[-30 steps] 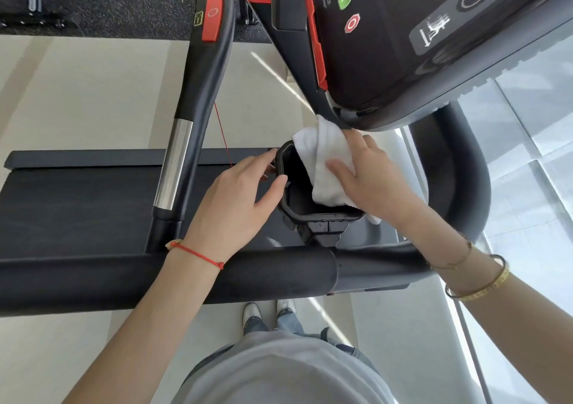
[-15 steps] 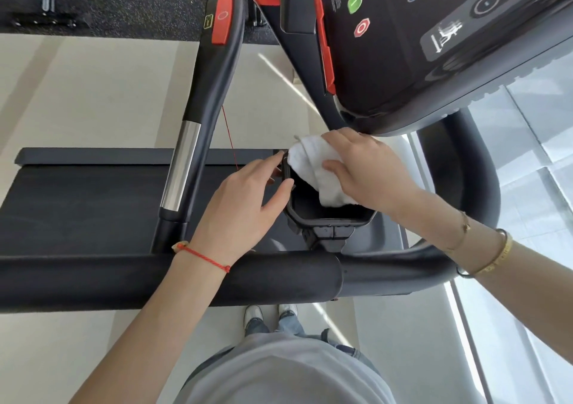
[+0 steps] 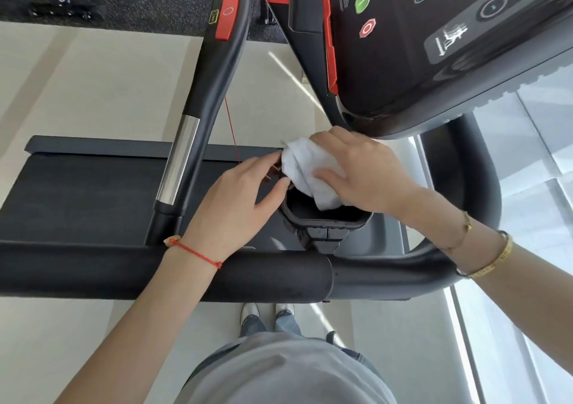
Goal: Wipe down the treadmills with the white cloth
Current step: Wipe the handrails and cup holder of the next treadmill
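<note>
Both hands are being engaged: the white cloth (image 3: 307,168) is being pressed by the right hand (image 3: 362,171) into the cup holder (image 3: 325,217) — steadied by the left hand (image 3: 238,199), fingers relaxed. Risk: cloth being dropped inside.

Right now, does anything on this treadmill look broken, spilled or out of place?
Nothing stands out. The right hand presses the white cloth on the rim of the black cup holder, and the left hand steadies its other side. The console and handrail look intact, with no spill in view.
</note>
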`<state>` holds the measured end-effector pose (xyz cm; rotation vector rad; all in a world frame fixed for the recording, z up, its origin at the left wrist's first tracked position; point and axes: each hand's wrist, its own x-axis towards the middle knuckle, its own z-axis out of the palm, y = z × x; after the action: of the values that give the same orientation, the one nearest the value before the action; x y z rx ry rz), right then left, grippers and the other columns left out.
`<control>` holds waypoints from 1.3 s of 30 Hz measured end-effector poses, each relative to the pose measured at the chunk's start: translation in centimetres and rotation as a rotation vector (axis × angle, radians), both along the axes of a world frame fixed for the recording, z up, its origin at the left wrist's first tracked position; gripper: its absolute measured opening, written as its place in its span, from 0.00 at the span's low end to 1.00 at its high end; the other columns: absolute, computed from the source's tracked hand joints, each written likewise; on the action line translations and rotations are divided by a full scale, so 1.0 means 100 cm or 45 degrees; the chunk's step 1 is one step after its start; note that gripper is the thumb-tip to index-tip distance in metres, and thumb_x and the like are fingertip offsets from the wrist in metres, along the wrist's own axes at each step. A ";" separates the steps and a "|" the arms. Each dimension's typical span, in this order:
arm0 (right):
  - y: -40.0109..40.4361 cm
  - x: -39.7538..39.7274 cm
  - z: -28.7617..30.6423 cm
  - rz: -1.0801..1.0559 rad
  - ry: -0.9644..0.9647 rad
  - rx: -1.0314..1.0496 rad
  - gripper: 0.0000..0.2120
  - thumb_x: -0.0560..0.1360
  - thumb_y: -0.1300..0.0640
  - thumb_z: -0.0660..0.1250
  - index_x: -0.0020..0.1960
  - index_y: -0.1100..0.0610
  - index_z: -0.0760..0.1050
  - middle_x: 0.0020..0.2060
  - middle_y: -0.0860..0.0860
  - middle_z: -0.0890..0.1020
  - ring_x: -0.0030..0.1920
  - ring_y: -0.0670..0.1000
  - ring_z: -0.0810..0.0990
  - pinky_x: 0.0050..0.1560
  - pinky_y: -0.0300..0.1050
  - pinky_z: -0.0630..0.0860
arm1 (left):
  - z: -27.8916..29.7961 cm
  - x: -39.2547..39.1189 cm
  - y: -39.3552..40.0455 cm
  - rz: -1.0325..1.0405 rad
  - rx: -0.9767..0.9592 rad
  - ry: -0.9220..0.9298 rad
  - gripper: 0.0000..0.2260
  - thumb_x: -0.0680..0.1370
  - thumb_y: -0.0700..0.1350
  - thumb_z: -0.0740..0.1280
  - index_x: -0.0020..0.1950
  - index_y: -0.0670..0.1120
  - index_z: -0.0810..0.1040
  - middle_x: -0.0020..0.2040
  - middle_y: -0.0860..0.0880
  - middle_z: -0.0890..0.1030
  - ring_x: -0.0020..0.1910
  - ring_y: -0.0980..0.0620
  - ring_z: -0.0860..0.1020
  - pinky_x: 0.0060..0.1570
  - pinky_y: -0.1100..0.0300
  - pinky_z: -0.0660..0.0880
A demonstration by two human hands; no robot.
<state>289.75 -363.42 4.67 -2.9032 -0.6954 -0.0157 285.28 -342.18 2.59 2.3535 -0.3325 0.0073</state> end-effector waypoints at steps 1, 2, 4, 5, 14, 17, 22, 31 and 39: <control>-0.004 -0.006 0.000 -0.079 0.039 0.042 0.24 0.77 0.47 0.64 0.70 0.54 0.67 0.60 0.52 0.74 0.54 0.59 0.77 0.47 0.47 0.70 | 0.000 0.000 0.000 0.003 0.004 0.006 0.20 0.81 0.53 0.61 0.72 0.51 0.73 0.57 0.54 0.80 0.56 0.55 0.78 0.58 0.54 0.76; -0.008 -0.015 -0.001 -0.160 0.076 0.082 0.27 0.77 0.47 0.66 0.71 0.55 0.64 0.63 0.53 0.72 0.56 0.61 0.77 0.47 0.46 0.67 | 0.000 0.001 0.000 0.005 0.008 0.008 0.21 0.81 0.53 0.61 0.73 0.51 0.72 0.57 0.54 0.80 0.56 0.56 0.78 0.58 0.55 0.75; -0.011 -0.033 -0.001 -0.351 0.164 0.212 0.30 0.77 0.47 0.66 0.73 0.56 0.59 0.65 0.56 0.71 0.55 0.62 0.76 0.46 0.46 0.65 | 0.000 0.001 0.000 0.004 0.008 -0.001 0.21 0.81 0.53 0.61 0.73 0.51 0.71 0.57 0.54 0.80 0.56 0.56 0.77 0.58 0.55 0.76; -0.012 -0.043 -0.002 -0.443 0.207 0.300 0.30 0.77 0.46 0.65 0.73 0.57 0.58 0.63 0.56 0.72 0.52 0.62 0.76 0.45 0.45 0.65 | -0.001 0.001 0.000 0.000 0.010 -0.003 0.21 0.81 0.53 0.61 0.74 0.51 0.71 0.58 0.54 0.80 0.57 0.56 0.77 0.59 0.55 0.76; -0.001 -0.024 0.002 -0.609 0.335 0.443 0.22 0.80 0.48 0.62 0.63 0.65 0.65 0.52 0.60 0.77 0.52 0.60 0.75 0.44 0.44 0.63 | -0.002 0.001 -0.001 0.001 0.043 -0.011 0.23 0.81 0.54 0.60 0.75 0.48 0.70 0.62 0.50 0.79 0.61 0.53 0.77 0.62 0.53 0.75; -0.002 -0.026 0.002 -0.618 0.335 0.494 0.19 0.80 0.50 0.63 0.61 0.64 0.65 0.49 0.58 0.76 0.49 0.59 0.74 0.41 0.44 0.62 | -0.002 0.000 -0.001 -0.001 0.037 -0.019 0.23 0.82 0.53 0.60 0.75 0.47 0.69 0.62 0.50 0.79 0.61 0.53 0.77 0.62 0.54 0.75; -0.006 -0.060 -0.003 -0.633 0.378 0.486 0.15 0.80 0.50 0.63 0.55 0.58 0.60 0.40 0.51 0.71 0.36 0.49 0.70 0.30 0.35 0.64 | -0.002 0.001 0.000 -0.004 0.055 -0.021 0.23 0.82 0.54 0.59 0.76 0.47 0.68 0.62 0.50 0.79 0.61 0.53 0.77 0.62 0.54 0.75; 0.007 -0.007 -0.002 -0.194 -0.001 -0.114 0.22 0.77 0.53 0.67 0.67 0.59 0.67 0.61 0.55 0.74 0.58 0.60 0.75 0.48 0.47 0.69 | 0.000 -0.001 -0.001 0.009 0.067 -0.001 0.23 0.81 0.53 0.60 0.75 0.48 0.69 0.58 0.51 0.80 0.57 0.51 0.78 0.58 0.51 0.76; 0.016 -0.001 0.002 -0.200 -0.023 -0.283 0.11 0.77 0.54 0.59 0.58 0.54 0.74 0.51 0.51 0.79 0.50 0.56 0.78 0.49 0.52 0.77 | 0.003 -0.003 -0.003 0.024 0.062 0.012 0.22 0.82 0.51 0.61 0.75 0.47 0.69 0.58 0.50 0.80 0.57 0.49 0.78 0.57 0.50 0.75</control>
<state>289.66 -361.78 4.92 -3.1675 -0.4988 0.0181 284.99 -342.47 2.87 2.4044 -0.3091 -0.0032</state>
